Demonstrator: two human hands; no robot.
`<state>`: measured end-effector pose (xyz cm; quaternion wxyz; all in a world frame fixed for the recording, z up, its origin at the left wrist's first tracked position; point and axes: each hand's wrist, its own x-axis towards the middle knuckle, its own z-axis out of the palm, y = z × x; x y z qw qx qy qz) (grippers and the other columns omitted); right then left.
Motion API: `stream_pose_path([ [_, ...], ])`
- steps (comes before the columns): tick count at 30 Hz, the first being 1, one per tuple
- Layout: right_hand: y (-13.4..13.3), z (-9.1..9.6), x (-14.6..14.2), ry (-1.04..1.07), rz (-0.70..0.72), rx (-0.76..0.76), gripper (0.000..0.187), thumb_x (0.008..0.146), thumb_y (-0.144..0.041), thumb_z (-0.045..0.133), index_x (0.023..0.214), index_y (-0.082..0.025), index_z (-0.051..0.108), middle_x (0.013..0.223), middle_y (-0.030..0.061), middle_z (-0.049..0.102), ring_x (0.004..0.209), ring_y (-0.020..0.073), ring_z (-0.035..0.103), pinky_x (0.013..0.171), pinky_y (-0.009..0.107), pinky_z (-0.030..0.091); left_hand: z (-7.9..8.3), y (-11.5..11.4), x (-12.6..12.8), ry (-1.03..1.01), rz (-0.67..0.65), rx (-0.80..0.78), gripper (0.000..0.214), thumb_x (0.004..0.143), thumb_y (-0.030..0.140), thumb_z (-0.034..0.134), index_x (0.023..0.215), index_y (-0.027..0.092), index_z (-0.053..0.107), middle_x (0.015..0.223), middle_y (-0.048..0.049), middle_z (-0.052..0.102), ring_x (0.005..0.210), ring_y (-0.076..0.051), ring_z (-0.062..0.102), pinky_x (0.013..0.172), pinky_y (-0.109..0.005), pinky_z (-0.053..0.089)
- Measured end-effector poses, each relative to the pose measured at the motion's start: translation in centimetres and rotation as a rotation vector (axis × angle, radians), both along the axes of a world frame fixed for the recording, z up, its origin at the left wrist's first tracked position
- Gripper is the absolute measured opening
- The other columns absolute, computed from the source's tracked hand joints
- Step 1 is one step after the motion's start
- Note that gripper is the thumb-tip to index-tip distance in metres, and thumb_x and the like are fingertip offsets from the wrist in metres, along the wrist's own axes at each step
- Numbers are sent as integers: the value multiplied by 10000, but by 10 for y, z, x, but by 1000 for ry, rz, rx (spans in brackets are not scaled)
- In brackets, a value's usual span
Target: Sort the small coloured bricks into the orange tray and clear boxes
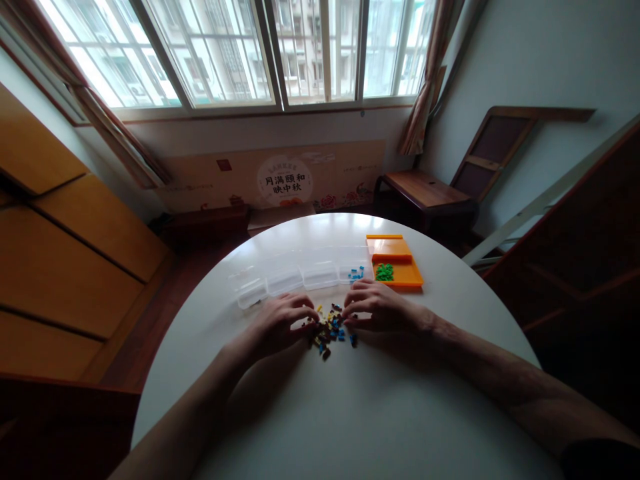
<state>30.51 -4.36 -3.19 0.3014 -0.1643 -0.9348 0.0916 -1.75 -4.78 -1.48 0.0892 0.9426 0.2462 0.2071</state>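
Note:
A small heap of mixed coloured pieces (330,331), blue, yellow and dark, lies on the round white table (350,413). My left hand (283,322) rests on the table at the heap's left side, fingers curled and pinched at the pieces. My right hand (377,308) lies at the heap's right side, fingertips bent down onto the pieces. What either hand holds is too small to make out. Behind the hands stands a clear plastic compartment box (300,277); its right cell holds blue pieces (356,273). An orange tray (400,267) to the right holds green pieces (385,272).
A wooden cabinet (60,253) stands at the left. A low wooden bench (425,190) and leaning frames stand at the right wall. Windows run along the back. The table's near half is bare white surface.

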Motion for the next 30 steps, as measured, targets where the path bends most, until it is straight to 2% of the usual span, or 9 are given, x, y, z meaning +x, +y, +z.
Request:
stream_pose_path([
  [3, -1, 2, 0, 1, 2, -12, 147, 1035, -393, 791, 1072, -251, 803, 1025, 29, 821, 930, 187, 730, 967, 381, 555, 0, 0, 1, 4, 6, 10, 136, 1078, 352, 699, 1112, 260, 792, 1077, -51, 776, 881, -182, 726, 835, -340, 549],
  [7, -1, 1, -1, -3, 4, -35, 82, 1035, -328, 780, 1068, -256, 802, 999, 17, 817, 927, 180, 728, 981, 381, 561, -1, 0, 2, 6, 0, 26, 119, 1084, 332, 691, 1077, 262, 787, 1054, -37, 775, 861, -173, 721, 824, -331, 541],
  [13, 0, -2, -3, 18, 21, 26, 108, 1065, -334, 735, 1045, -249, 799, 990, 25, 816, 887, 177, 704, 931, 368, 565, -2, -1, 3, -23, 26, 50, 123, 1095, 332, 678, 1091, 242, 762, 1073, -48, 767, 883, -173, 720, 832, -324, 544],
  [19, 0, -3, -5, 33, 38, 39, 89, 1074, -288, 721, 1061, -231, 788, 1014, 29, 816, 905, 170, 710, 948, 360, 552, 0, -2, 4, -53, 57, 98, 129, 1120, 299, 626, 1097, 225, 729, 1093, -49, 783, 851, -167, 709, 824, -318, 528],
  [22, 3, -7, -3, 140, -80, 75, 86, 1075, -290, 726, 1051, -241, 792, 1002, 29, 816, 894, 176, 710, 927, 367, 545, 0, -4, 5, -48, 88, 93, 156, 1131, 316, 606, 1104, 214, 721, 1082, -44, 794, 794, -152, 703, 843, -320, 522],
  [27, 17, -14, 4, 361, -486, 149, 112, 1062, -319, 743, 1006, -252, 812, 964, 44, 808, 910, 233, 689, 919, 427, 532, -5, -4, 7, -70, 120, 108, 183, 1149, 329, 571, 1089, 212, 698, 960, -14, 791, 713, -148, 679, 798, -317, 508],
  [30, 25, -17, 8, 366, -643, 138, 170, 1077, -364, 715, 1017, -251, 826, 1001, 61, 812, 960, 268, 676, 955, 462, 519, -9, -4, 7, -125, 141, 114, 163, 1145, 312, 575, 1096, 218, 698, 910, -6, 783, 718, -151, 684, 783, -310, 512],
])
